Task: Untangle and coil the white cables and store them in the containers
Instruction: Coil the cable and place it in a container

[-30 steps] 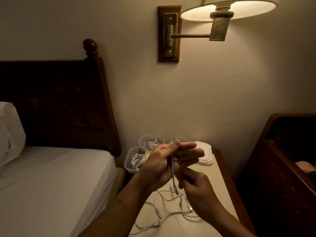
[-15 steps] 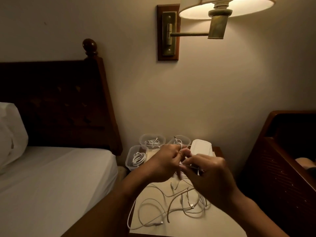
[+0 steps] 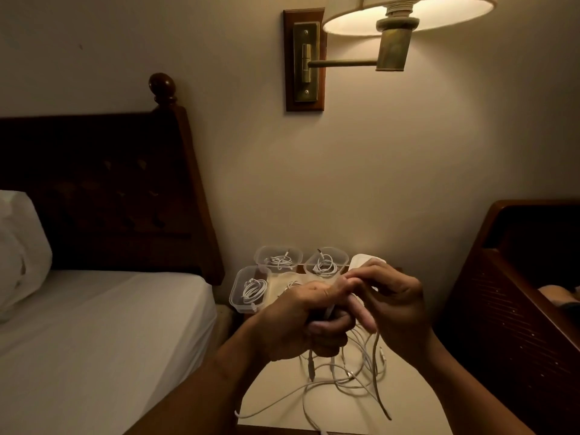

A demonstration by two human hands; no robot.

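Observation:
My left hand (image 3: pixel 301 321) is curled around a white cable (image 3: pixel 376 368) above the nightstand (image 3: pixel 276 406). My right hand (image 3: pixel 395 306) pinches the same cable close to the left fingers; loose lengths hang down from both hands. A tangle of white cables (image 3: pixel 342 381) lies on the nightstand below. At the back stand clear containers: one at the left (image 3: pixel 233 296), one behind it (image 3: pixel 260 254) and one to the right (image 3: pixel 343 257), each holding a coiled white cable. A further container is partly hidden behind my left hand.
White lids (image 3: pixel 361 262) are stacked at the back right of the nightstand. A bed (image 3: pixel 94 324) with a dark headboard lies to the left, dark wooden furniture (image 3: pixel 514 293) to the right. A lit wall lamp (image 3: pixel 405 17) hangs overhead.
My right hand rose from the tangle to meet my left hand. Both hands then shifted right, and cable lengths now dangle beneath them.

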